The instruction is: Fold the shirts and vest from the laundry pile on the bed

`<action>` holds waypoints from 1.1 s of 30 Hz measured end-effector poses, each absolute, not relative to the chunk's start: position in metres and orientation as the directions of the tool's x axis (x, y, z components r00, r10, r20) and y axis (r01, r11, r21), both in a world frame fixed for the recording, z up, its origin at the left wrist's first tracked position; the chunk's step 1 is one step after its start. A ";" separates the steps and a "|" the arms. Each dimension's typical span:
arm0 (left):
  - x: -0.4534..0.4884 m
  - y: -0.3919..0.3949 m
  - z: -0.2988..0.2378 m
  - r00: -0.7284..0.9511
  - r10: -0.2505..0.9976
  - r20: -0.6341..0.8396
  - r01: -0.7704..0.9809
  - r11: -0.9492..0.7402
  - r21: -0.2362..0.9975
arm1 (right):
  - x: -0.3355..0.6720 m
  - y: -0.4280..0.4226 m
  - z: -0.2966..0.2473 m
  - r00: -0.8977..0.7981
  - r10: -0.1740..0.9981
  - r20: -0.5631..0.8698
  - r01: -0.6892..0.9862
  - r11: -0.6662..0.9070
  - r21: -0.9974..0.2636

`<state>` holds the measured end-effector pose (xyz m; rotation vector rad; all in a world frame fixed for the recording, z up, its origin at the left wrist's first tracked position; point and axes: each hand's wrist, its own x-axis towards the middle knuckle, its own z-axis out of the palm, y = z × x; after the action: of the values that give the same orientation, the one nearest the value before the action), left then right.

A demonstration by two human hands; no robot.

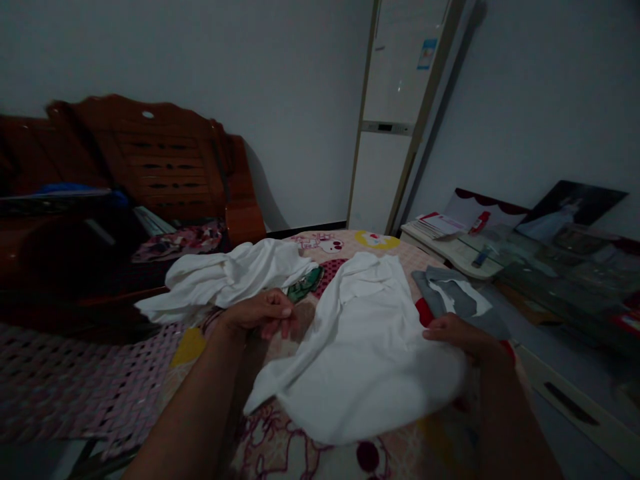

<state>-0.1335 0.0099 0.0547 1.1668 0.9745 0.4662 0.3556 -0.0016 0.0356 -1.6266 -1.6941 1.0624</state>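
A white shirt [360, 347] lies loosely spread and wrinkled on a patterned cover, with a sleeve-like part reaching toward the lower left. My right hand [457, 333] pinches its right edge between thumb and fingers, and the cloth near there is slightly blurred. To the left of the shirt, my left hand [265, 313] hangs above the cover, its fingers loosely curled and apart, with nothing visible in them. Beyond my left hand, a second white cloth [240, 277] lies in a heap, beside a small green patterned piece [305, 285].
Grey folded clothing [450, 293] with white and red parts sits at the right. The cover [373, 240] has cartoon figures. A wooden chair [165, 160] holding cloth stands at the left, a tall white air conditioner [385, 167] behind, and a glass-topped table [545, 267] at right.
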 end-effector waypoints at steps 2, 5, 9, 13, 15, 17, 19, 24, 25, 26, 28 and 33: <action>-0.125 0.014 0.051 0.535 0.748 -0.393 0.234 0.316 0.920 | 0.349 0.000 0.039 -0.229 0.955 -0.187 0.590 -0.017 -0.807; -0.101 0.020 0.043 0.453 0.841 -0.295 0.219 0.217 0.951 | 0.339 0.003 0.041 -0.203 0.956 -0.209 0.599 -0.047 -0.799; -0.074 0.030 0.036 0.260 0.965 0.028 0.256 -0.097 0.962 | 0.331 0.009 0.035 -0.056 0.976 -0.213 0.667 -0.122 -0.735; -0.057 0.043 0.040 0.301 0.926 0.229 0.375 -0.336 0.864 | 0.320 0.018 0.024 -0.041 0.993 -0.110 0.689 -0.051 -0.723; -0.043 0.050 0.039 0.370 0.893 0.256 0.371 -0.395 0.840 | 0.312 0.022 0.019 -0.029 0.998 -0.062 0.705 -0.023 -0.709; -0.026 0.058 0.033 0.442 0.860 0.254 0.385 -0.438 0.812 | 0.304 0.025 0.013 -0.013 1.000 -0.015 0.726 -0.001 -0.687; -0.005 0.067 0.023 0.461 0.858 0.228 0.504 -0.465 0.728 | 0.299 0.028 0.008 0.007 1.000 0.016 0.746 0.006 -0.666; 0.028 0.091 0.005 0.178 0.968 0.176 0.762 -0.249 0.598 | 0.298 0.029 0.004 0.031 0.999 0.018 0.729 -0.010 -0.685; 0.027 0.097 0.007 0.122 0.975 0.185 0.764 -0.211 0.610 | 0.299 0.029 0.004 0.028 0.999 0.018 0.722 -0.008 -0.692; 0.023 0.104 0.010 0.061 0.978 0.199 0.760 -0.175 0.626 | 0.300 0.029 0.005 0.025 1.000 0.018 0.717 -0.006 -0.697; 0.006 0.118 0.022 -0.097 0.968 0.231 0.741 -0.085 0.666 | 0.300 0.029 0.005 0.022 1.000 0.014 0.710 -0.006 -0.704; -0.065 0.139 0.050 -0.511 0.817 0.267 0.594 0.112 0.796 | 0.300 0.031 0.005 0.035 0.999 -0.011 0.695 -0.032 -0.718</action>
<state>-0.0651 0.1394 0.0495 1.4016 2.1493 1.3517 0.3001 0.0315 0.0046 -1.7827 -1.7140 0.7375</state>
